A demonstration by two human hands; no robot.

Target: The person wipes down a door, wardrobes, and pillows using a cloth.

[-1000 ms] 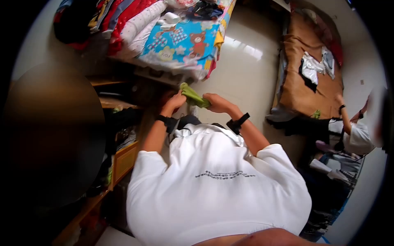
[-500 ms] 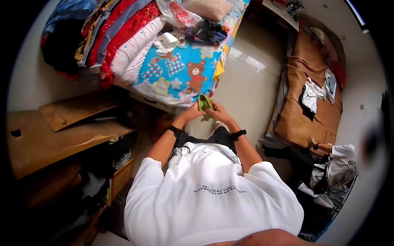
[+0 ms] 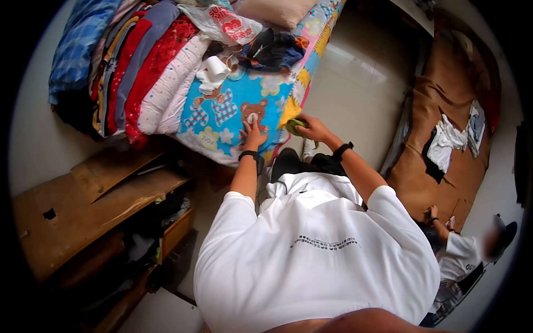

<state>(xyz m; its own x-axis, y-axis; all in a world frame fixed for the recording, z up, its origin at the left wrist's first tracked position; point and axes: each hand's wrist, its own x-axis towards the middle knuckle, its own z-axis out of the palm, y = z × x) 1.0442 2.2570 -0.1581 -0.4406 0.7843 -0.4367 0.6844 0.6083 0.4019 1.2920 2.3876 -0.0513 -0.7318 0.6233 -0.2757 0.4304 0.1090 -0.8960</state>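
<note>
My left hand (image 3: 254,135) is over the blue bear-print sheet (image 3: 227,133) near the bed's front edge, its fingers spread with nothing in them. To its right, my right hand (image 3: 314,129) grips a crumpled green cloth (image 3: 295,125) just past the yellow edge of the sheet. A white paper roll (image 3: 216,67) lies on the sheet beyond my left hand. Behind it are dark clothes (image 3: 273,50) and a plastic bag (image 3: 229,23) with red print.
Folded quilts (image 3: 161,83) are stacked at the bed's left. A broken wooden cabinet (image 3: 61,205) stands at lower left. On the right, a brown-covered bed (image 3: 444,194) holds white clothes (image 3: 443,141); a co-worker (image 3: 458,252) is beside it.
Both hands were on the green cloth; my left hand has let go and moved over the bed. My right hand has shifted right and upward with the cloth. The view has turned.
</note>
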